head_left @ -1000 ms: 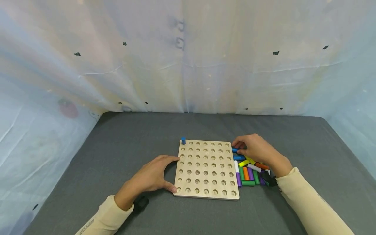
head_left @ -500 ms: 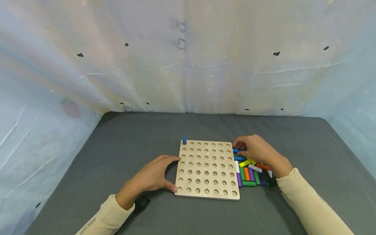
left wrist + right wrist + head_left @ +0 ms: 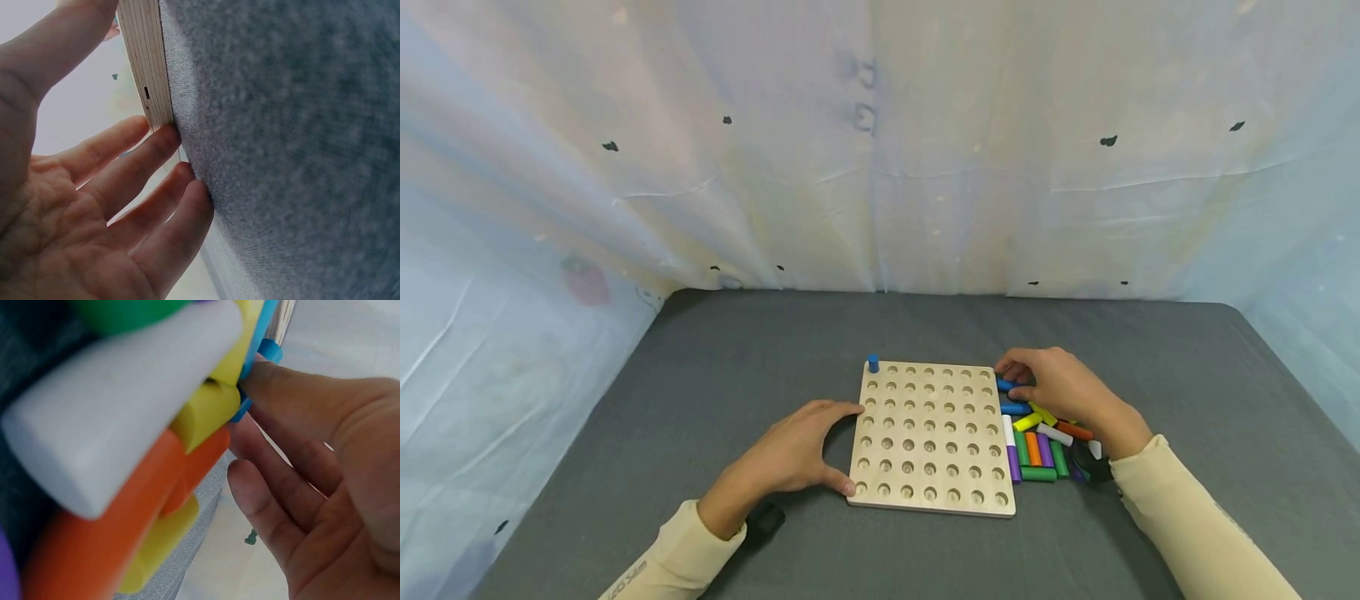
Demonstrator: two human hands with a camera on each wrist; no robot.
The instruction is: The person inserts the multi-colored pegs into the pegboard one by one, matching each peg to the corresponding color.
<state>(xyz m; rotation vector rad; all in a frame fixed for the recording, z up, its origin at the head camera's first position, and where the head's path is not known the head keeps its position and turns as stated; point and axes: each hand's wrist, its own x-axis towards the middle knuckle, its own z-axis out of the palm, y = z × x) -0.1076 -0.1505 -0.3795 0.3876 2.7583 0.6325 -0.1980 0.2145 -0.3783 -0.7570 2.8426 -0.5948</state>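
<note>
A pale wooden board (image 3: 919, 457) with rows of round holes lies on the grey cloth. One blue peg (image 3: 873, 364) stands upright in its far left corner hole. My left hand (image 3: 793, 450) touches the board's left side, thumb at the near corner, fingers fairly straight. In the left wrist view, its fingertips (image 3: 167, 134) meet the board's layered edge (image 3: 149, 81). At the board's far right side, my right hand (image 3: 1067, 387) pinches a lying blue peg (image 3: 1006, 384) between thumb and fingers. A second blue peg (image 3: 1015, 408) lies just nearer, partly under the hand in this view.
Beside the board's right edge lies a cluster of coloured pegs, among them a white peg (image 3: 1055, 434), an orange peg (image 3: 1033, 449), a yellow peg (image 3: 1027, 421) and a green peg (image 3: 1038, 474). A pale curtain (image 3: 955, 167) hangs behind the grey table (image 3: 760, 333).
The whole scene has shifted slightly right and down in the head view. Both hands keep the same places at the board and pegs.
</note>
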